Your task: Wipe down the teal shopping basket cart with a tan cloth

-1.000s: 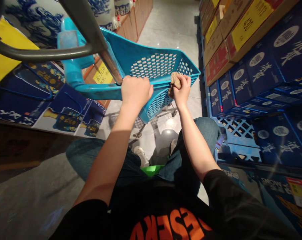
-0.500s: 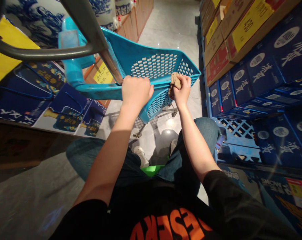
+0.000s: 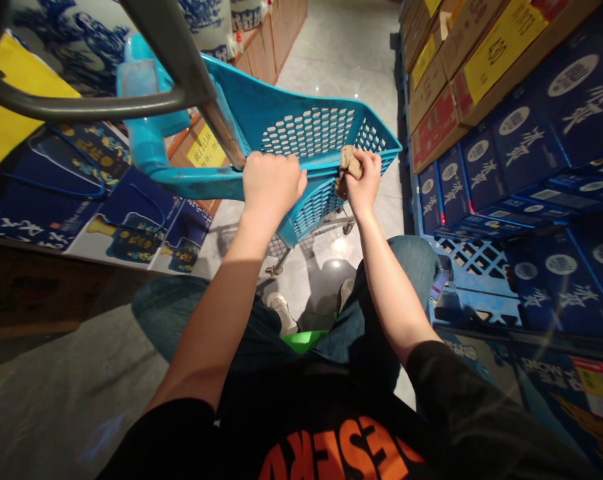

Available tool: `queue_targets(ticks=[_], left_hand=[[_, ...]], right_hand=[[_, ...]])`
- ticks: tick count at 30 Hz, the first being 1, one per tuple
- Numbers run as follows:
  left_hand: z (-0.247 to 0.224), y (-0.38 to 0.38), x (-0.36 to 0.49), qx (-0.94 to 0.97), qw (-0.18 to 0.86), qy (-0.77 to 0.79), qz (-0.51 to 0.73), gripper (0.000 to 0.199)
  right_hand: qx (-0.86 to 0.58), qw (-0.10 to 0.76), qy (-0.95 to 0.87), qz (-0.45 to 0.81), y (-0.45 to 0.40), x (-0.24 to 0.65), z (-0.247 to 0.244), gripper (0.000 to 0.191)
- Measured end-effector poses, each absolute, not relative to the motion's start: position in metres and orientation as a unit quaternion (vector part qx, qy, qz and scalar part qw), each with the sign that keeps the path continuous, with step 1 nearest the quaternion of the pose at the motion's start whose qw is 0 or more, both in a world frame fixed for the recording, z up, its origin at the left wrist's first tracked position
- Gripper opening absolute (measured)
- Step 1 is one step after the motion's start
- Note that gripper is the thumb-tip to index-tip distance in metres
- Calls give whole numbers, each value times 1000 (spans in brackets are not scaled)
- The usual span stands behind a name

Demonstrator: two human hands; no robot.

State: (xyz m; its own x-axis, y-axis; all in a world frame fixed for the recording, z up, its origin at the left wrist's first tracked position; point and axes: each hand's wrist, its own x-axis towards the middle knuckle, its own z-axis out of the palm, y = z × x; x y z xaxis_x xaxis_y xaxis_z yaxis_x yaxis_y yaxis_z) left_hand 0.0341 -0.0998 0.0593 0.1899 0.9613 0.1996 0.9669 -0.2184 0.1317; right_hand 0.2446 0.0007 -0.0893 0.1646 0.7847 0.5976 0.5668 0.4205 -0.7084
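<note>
Two arms (image 3: 231, 287) outstretched, left hand (image 3: 271, 183) clenched over blue cart rim (image 3: 196, 183), right hand (image 3: 365, 181) pinching what looks like brown cloth (image 3: 350, 162)

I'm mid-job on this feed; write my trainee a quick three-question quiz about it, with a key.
1. Which hand holds the tan cloth?
2. True or false: the left hand is off the blue cart.
3. Which number shows on the large yellow sign at upper right: a) 215, b) 430, c) 980?

Key: 1. The right hand. 2. False. 3. b.
</note>
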Motion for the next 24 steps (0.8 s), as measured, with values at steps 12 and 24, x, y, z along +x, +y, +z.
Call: queue_targets(ticks=[12, 24], left_hand=[[55, -97, 30, -774, 10, -618, -138, 53], [58, -99, 32, -771, 14, -621, -141, 52]], right_hand=[[-512, 525, -674, 94, 0, 241, -87, 41], [-473, 473, -735, 105, -22, 223, -70, 51]])
